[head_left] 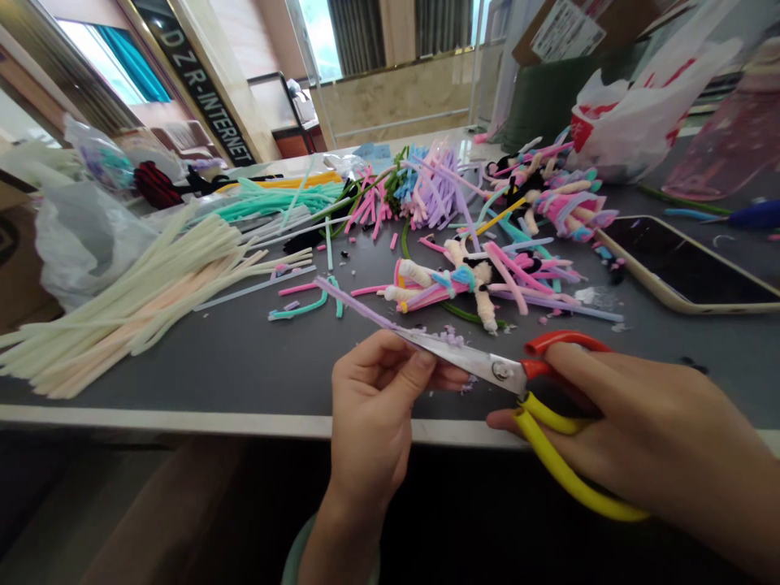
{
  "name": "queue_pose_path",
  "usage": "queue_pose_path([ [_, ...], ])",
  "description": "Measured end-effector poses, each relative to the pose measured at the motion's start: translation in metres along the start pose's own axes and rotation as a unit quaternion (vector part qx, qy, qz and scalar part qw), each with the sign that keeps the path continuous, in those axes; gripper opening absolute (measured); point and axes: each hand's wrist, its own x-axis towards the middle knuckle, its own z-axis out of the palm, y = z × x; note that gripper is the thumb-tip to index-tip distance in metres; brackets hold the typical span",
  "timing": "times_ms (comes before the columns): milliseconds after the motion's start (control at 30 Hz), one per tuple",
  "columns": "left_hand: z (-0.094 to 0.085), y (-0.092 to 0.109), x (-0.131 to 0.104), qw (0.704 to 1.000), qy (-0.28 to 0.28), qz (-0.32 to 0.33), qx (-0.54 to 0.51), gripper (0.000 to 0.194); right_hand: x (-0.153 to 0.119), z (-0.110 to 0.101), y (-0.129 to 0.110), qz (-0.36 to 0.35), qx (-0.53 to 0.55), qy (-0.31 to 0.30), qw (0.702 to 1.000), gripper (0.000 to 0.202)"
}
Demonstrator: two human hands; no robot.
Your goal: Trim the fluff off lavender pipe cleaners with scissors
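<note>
My left hand (381,398) pinches a lilac pipe cleaner (353,305) between thumb and fingers; its free end points up and to the left. My right hand (634,422) grips a pair of scissors (469,359) by their red and yellow handles. The scissor blades lie along the pipe cleaner, their tips close to my left fingers. Lilac fluff (448,335) clings to the blades, and bits of it lie on the table below. Just beyond the blades rests a doll-like pipe-cleaner figure (457,280) in cream, pink and blue.
Cream pipe cleaners (152,301) lie bundled at the left, with teal ones (280,199) and lilac ones (435,191) farther back. A phone (700,268) sits at the right. Behind it stand a white plastic bag (639,122) and a pink bottle (725,138).
</note>
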Motion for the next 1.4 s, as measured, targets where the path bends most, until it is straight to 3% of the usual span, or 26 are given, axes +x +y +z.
queue_pose_path([
  [433,-0.0017,-0.0015,0.0003,1.000,-0.005,0.023,-0.015,0.013,0.0041,0.0003,-0.0048,0.012,-0.008,-0.011,1.000,0.072],
  [700,-0.0014,-0.0026,-0.0030,0.999,-0.009,0.020,0.027,0.020,0.0035,-0.0018,-0.0071,0.023,0.006,-0.031,0.999,0.067],
  [900,-0.0070,-0.0055,-0.0035,0.997,-0.020,0.027,0.067,0.019,0.0013,-0.0006,-0.0062,0.002,0.009,-0.011,1.000,0.061],
  [1400,-0.0025,-0.0019,-0.0022,0.998,-0.002,0.021,0.066,0.019,0.0018,-0.0002,-0.0061,0.025,0.056,-0.026,0.998,0.058],
])
